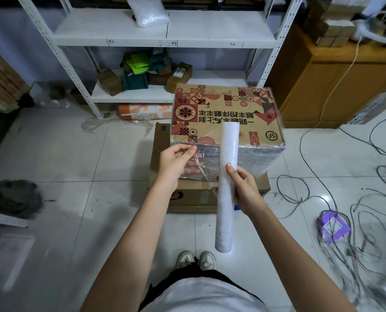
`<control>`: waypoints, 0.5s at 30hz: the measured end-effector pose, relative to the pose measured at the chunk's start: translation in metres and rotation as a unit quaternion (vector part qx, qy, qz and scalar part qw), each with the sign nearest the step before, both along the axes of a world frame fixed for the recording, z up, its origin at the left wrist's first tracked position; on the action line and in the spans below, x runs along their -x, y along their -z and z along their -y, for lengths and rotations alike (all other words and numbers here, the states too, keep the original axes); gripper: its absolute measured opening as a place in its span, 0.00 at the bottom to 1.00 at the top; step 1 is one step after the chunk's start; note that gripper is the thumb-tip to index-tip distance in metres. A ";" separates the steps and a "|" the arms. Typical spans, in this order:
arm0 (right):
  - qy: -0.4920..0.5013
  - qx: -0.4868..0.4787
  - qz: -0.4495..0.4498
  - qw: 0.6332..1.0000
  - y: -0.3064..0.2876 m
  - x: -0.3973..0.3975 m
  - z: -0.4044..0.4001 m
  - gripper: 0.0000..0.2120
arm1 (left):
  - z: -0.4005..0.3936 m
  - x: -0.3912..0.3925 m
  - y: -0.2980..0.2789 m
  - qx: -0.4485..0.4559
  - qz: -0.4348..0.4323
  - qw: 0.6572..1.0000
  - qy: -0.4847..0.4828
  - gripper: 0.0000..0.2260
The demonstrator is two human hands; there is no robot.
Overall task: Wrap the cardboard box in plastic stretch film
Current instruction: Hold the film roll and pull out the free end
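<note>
While the right hand curled its fingers round the middle of one roll of stretch film, held nearly upright in front of the body, the left hand pinched the loose edge of the clear film between thumb and forefinger, the sheet stretched between hand and roll. One printed cardboard box sat just beyond the hands, its near side already shiny with film, resting on top of a second, plain flat carton on the tiled floor. The white shelving unit behind held one bag of white packing material above, and several small brown parcels with green bags below. Loose cables lay to the right.
</note>
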State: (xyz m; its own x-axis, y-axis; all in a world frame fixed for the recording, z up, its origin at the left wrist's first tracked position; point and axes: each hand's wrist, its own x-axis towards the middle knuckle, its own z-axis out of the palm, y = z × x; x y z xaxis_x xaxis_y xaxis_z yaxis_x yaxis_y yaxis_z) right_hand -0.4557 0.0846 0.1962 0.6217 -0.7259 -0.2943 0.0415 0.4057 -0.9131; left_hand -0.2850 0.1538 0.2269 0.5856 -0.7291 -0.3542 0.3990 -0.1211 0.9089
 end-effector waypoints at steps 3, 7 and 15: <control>0.014 0.023 -0.025 0.999 -0.003 -0.006 -0.001 0.16 | 0.002 -0.002 0.000 -0.020 -0.033 0.999 0.019 0.08; 0.022 0.111 -0.076 0.991 -0.002 -0.011 0.001 0.17 | -0.009 0.013 0.012 -0.094 -0.033 0.980 0.171 0.30; 0.038 0.157 -0.125 0.979 -0.002 -0.022 0.003 0.08 | -0.025 0.057 0.052 -0.097 -0.035 0.986 0.128 0.11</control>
State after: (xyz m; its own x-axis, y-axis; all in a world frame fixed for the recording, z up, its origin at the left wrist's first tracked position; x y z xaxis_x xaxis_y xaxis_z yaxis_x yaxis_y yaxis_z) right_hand -0.4338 0.0813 0.1985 0.4995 -0.8463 -0.1854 -0.1794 0.1083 -0.9778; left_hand -0.3418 0.1784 0.1754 0.3604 -0.7638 -0.5354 0.3944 -0.3954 0.8295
